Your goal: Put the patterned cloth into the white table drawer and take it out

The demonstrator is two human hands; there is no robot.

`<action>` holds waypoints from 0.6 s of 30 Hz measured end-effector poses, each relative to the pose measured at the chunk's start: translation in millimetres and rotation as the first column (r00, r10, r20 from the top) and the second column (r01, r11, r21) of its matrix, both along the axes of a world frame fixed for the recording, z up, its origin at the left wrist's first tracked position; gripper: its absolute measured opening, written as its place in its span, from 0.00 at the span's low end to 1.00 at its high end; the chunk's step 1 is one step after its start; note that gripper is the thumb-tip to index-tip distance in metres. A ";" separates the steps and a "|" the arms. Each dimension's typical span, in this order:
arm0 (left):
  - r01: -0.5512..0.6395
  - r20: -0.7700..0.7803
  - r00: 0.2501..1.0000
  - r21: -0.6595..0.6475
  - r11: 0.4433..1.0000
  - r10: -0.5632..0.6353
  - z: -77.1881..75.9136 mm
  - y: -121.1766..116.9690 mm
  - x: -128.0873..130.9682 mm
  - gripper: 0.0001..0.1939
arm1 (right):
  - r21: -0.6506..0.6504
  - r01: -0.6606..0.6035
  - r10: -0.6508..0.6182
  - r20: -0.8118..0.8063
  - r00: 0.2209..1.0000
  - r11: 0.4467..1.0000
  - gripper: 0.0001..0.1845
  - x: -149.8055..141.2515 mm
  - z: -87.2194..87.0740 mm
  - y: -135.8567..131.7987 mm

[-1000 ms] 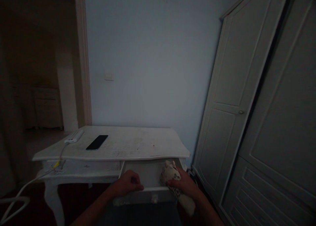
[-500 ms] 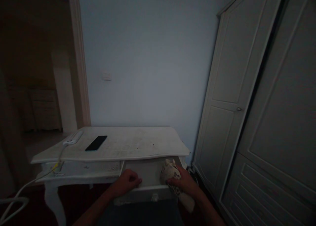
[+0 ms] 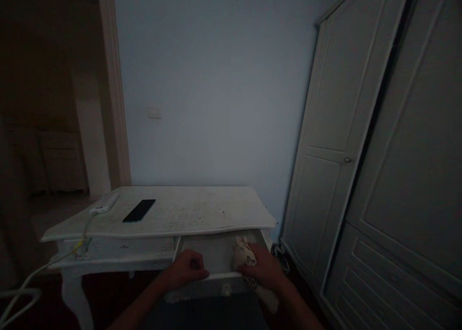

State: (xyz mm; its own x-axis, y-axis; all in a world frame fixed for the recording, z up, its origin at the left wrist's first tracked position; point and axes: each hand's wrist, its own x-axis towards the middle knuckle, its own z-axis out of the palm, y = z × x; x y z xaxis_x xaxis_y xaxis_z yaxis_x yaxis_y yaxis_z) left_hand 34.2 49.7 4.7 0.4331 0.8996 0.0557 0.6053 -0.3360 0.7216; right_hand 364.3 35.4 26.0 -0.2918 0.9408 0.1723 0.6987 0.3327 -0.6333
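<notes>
A small drawer [image 3: 216, 258] is pulled out of the right side of the white desk [image 3: 187, 205]. My left hand [image 3: 188, 266], its fingers curled, lies over the front left corner of this drawer, with fingertips at the front rim. Bunched in my right hand [image 3: 265, 267] is a light cloth [image 3: 244, 253] with dark markings. Its upper part is inside the drawer on the right, and its loose end hangs over the front below my wrist. My right palm hides part of the cloth.
A dark phone [image 3: 139, 210] and a white power strip [image 3: 104, 204] with a cable lie on the left of the desktop. A second drawer [image 3: 132, 246] is closed. White wardrobes [image 3: 332, 108] stand at the right, a doorway at the left.
My right hand and the cloth have shifted slightly left and down within the drawer. The left hand has moved slightly down to the front rim. The view has shifted a little.
</notes>
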 end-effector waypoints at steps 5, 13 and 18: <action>-0.083 0.200 0.978 0.125 0.989 0.057 -5.6 4.8 -0.7 0.19 | 0.089 -0.064 0.048 0.174 0.984 0.994 0.31 -87.2 2.5 -6.2; -0.132 0.111 0.987 0.113 0.985 0.120 -20.8 15.6 -5.8 0.28 | 0.047 -0.253 0.255 -0.024 0.967 0.966 0.38 -89.9 0.9 2.1; -0.124 -0.059 0.989 0.147 0.981 0.134 -16.0 11.5 -1.7 0.31 | -0.107 -0.314 0.301 -0.123 0.946 0.943 0.32 -1.8 21.0 11.6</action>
State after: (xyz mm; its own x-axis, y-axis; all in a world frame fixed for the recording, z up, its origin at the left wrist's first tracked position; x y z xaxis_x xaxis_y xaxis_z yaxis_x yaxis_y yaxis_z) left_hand 32.5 61.1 -11.3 0.3211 0.9331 0.1618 0.6963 -0.3484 0.6276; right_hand 362.5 47.0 47.0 -0.5570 0.8238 0.1054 0.5033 0.4357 -0.7462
